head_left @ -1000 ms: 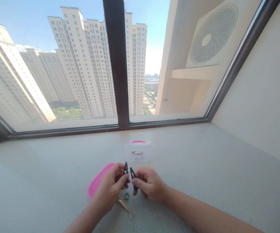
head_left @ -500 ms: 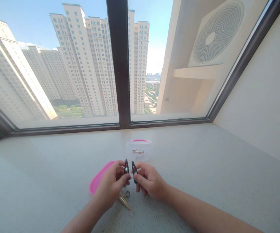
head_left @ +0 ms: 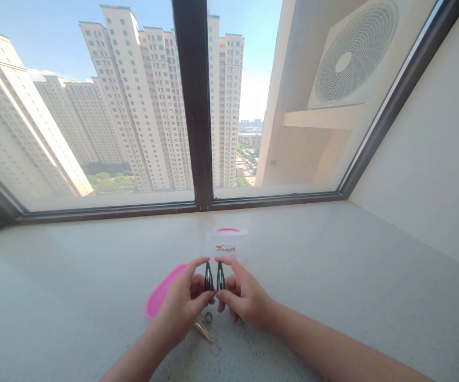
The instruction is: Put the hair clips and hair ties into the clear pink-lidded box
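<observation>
Between the thumb and index finger of my left hand (head_left: 179, 302) stands a black snap hair clip (head_left: 209, 277), point upward. My right hand (head_left: 249, 297) pinches a matching black snap hair clip (head_left: 220, 277) the same way. The two clips are side by side and upright, a narrow gap between them. Below the hands, a gold-coloured hair clip (head_left: 203, 330) and a small dark ring (head_left: 208, 317) lie on the pale speckled surface. Part of the gold clip is hidden by my left hand.
A pink lid (head_left: 161, 297) lies partly under my left hand. Beyond my hands stands a clear plastic box (head_left: 237, 239) with a pink strip, and a rose-gold hairpin (head_left: 225, 248) shows at it. A dark window frame (head_left: 201, 201) borders the sill (head_left: 333, 265) at the back.
My index fingers have moved up to the tips of the clips. The right clip has turned from leaning to upright, now parallel with the left one.
</observation>
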The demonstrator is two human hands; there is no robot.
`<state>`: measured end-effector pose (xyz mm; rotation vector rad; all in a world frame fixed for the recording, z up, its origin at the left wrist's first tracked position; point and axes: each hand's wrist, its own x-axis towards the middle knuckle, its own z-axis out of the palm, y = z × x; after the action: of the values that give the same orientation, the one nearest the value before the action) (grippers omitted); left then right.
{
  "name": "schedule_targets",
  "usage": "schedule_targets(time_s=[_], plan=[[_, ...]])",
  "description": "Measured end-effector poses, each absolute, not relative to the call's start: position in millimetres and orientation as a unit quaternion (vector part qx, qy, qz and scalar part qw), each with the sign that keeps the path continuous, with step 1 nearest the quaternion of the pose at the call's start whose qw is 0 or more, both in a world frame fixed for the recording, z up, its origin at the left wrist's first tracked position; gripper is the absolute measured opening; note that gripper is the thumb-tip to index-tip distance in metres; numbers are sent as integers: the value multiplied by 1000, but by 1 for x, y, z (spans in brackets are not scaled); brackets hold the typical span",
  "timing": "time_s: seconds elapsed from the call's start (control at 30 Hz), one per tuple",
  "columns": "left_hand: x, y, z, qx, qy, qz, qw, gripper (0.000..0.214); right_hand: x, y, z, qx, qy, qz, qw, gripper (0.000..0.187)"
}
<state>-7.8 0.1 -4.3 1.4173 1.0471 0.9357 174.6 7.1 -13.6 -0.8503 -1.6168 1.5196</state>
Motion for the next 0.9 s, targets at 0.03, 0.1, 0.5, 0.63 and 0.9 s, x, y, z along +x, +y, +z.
schedule_targets(time_s=[0.03,0.1,0.5,0.63,0.9], plan=[[-8,0,-4,597,440,394,543,65,175,7,-14,-330,-630,594,375,69],[-7,0,-3,598,440,396,540,65,175,7,-15,-326,-629,596,378,74],[-5,0,-2,620,455,386,510,64,175,13,-27,-306,-625,611,378,81],[-6,0,0,636,474,382,475,63,175,13,-27,-306,-617,618,380,85],[-2,0,-4,637,459,400,473,63,175,12,-29,-314,-617,617,374,83]])
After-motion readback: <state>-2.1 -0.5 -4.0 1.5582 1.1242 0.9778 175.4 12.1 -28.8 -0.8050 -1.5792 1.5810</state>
